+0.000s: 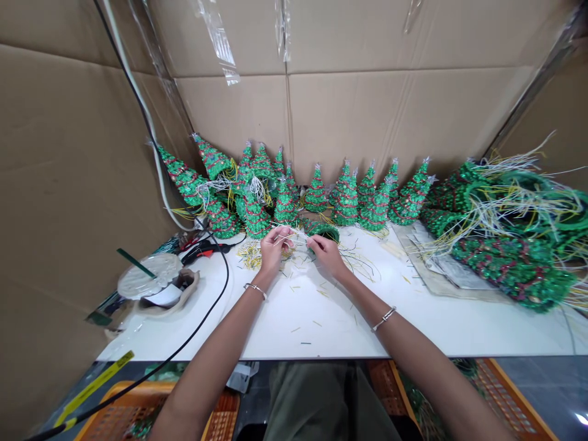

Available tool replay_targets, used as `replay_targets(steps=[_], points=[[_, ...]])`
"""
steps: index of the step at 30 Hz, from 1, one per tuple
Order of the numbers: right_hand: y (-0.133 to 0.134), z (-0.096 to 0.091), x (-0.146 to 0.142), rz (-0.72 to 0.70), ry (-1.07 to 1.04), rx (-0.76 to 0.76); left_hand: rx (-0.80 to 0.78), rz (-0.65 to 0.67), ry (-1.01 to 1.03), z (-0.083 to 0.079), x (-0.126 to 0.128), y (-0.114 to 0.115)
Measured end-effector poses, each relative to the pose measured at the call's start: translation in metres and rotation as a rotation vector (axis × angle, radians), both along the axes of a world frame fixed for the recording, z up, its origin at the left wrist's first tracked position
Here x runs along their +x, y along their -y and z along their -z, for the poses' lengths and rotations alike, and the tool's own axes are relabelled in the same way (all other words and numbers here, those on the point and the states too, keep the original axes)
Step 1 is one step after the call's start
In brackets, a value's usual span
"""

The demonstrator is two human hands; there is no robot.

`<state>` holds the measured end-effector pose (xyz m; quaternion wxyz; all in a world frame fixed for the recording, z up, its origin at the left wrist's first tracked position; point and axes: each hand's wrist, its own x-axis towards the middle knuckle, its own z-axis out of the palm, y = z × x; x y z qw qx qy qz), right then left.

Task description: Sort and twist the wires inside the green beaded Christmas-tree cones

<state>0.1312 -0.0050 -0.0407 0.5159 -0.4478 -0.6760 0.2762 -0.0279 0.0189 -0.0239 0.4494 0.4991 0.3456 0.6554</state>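
My left hand (274, 247) is closed in a pinch on thin white and yellow wires above the white table (321, 318). My right hand (327, 252) is closed on a small green beaded tree (321, 231) lying on its side, whose wires run across to the left hand. Both wrists wear a thin bracelet. Behind the hands stands a row of finished green beaded trees (344, 199) with red garlands and silver tops, against the cardboard wall.
A heap of green beaded pieces with loose wires (509, 239) fills the right of the table. At the left sit a lidded plastic cup with a green straw (149, 275), a black cable (215, 300) and pliers. Wire offcuts litter the tabletop. Orange crates (500, 392) stand below.
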Motion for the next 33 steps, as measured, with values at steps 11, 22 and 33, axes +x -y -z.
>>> replay_targets(steps=[11,22,33], points=[[-0.0026,0.0019,0.0017,-0.069,-0.006,-0.03,0.033,-0.004,0.014,0.0036,0.0017,0.0018],[0.0032,-0.0049,-0.0007,-0.114,-0.077,-0.094,-0.082,0.06,0.194,0.0032,0.0071,0.0028],[0.0039,-0.0062,-0.0007,-0.097,-0.119,-0.113,-0.081,0.006,0.281,0.0056,0.0044,-0.0026]])
